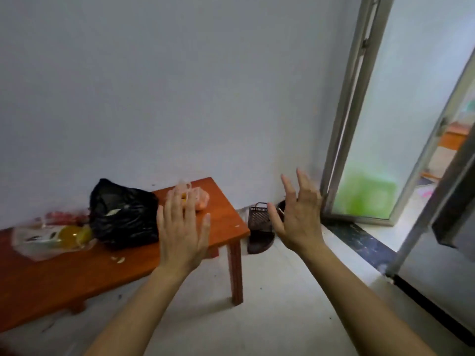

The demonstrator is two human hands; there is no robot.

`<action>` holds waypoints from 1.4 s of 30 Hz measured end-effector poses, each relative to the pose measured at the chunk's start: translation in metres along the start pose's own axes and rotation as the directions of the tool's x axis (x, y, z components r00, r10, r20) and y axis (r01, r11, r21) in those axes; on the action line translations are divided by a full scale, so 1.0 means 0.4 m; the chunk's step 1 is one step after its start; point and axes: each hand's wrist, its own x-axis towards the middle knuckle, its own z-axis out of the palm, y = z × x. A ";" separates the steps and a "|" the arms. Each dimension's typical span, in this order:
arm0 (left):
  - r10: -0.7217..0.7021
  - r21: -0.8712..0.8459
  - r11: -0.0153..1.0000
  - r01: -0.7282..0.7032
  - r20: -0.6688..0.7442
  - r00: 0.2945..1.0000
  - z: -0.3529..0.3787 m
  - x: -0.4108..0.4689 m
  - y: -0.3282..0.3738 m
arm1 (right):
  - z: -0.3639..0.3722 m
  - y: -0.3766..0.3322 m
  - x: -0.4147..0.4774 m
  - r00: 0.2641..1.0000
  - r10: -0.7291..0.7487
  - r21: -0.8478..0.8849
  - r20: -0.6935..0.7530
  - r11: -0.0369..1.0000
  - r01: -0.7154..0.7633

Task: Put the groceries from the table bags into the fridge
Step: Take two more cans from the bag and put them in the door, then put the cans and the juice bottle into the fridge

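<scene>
Bags: black bag [123, 214] on the desk [64, 276], just left of the left hand [181, 232]; clear bag [51, 240] further left, small bag [195, 197] behind its fingers
Left hand: fingers spread, empty
Right hand [299, 217]: spread wide, empty, off the desk's right end
Sandal [259, 232]: on the floor between both hands

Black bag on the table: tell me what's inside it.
The black bag sits bunched shut on the wooden table. Its opaque plastic hides the contents; only a pale scrap shows on its surface. Both hands are empty.
</scene>
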 end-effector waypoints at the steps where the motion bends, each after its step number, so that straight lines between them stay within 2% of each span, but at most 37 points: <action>1: -0.031 0.044 0.999 0.030 0.014 0.999 -0.020 -0.010 -0.096 | 0.059 -0.080 0.013 0.998 -0.007 0.023 0.056 1.000 0.005; 4: -0.124 0.163 0.980 0.111 0.070 0.990 -0.088 -0.048 -0.356 | 0.221 -0.307 0.034 0.981 -0.031 0.086 0.192 0.996 0.015; 8: -0.296 0.199 0.940 0.277 0.076 0.952 -0.171 -0.086 -0.624 | 0.371 -0.550 0.041 0.935 -0.140 0.197 0.326 0.977 0.078; 13: -0.448 0.259 0.871 0.418 0.068 0.891 -0.200 -0.125 -0.864 | 0.573 -0.771 0.055 0.855 -0.254 0.282 0.453 0.950 0.133; 16: -0.510 0.297 0.836 0.461 0.114 0.852 -0.177 -0.130 -0.984 | 0.698 -0.879 0.063 0.794 -0.311 0.346 0.522 0.928 0.136; 21: -0.532 0.398 0.814 0.423 0.221 0.817 -0.113 -0.050 -1.181 | 0.937 -1.036 0.119 0.701 -0.386 0.410 0.599 0.900 0.146; 24: -0.496 0.440 0.831 0.340 0.309 0.812 -0.076 0.054 -1.302 | 1.086 -1.117 0.186 0.667 -0.411 0.457 0.621 0.882 0.118; 28: -0.471 0.414 0.865 0.282 0.482 0.739 -0.027 0.189 -1.436 | 1.265 -1.209 0.281 0.604 -0.420 0.486 0.678 0.872 0.061; 30: -0.448 0.398 0.884 0.245 0.570 0.689 0.002 0.239 -1.496 | 1.344 -1.250 0.313 0.550 -0.433 0.500 0.714 0.865 0.033; 33: -0.442 0.328 0.897 0.296 0.641 0.627 0.054 0.267 -1.575 | 1.434 -1.306 0.335 0.453 -0.456 0.518 0.766 0.855 -0.014; 37: -0.415 0.262 0.907 0.329 0.686 0.597 0.115 0.289 -1.704 | 1.551 -1.375 0.349 0.322 -0.479 0.513 0.817 0.858 -0.026; 42: -0.449 0.289 0.892 0.346 0.637 0.626 0.167 0.358 -1.929 | 1.669 -1.455 0.367 0.332 -0.404 0.453 0.852 0.888 -0.084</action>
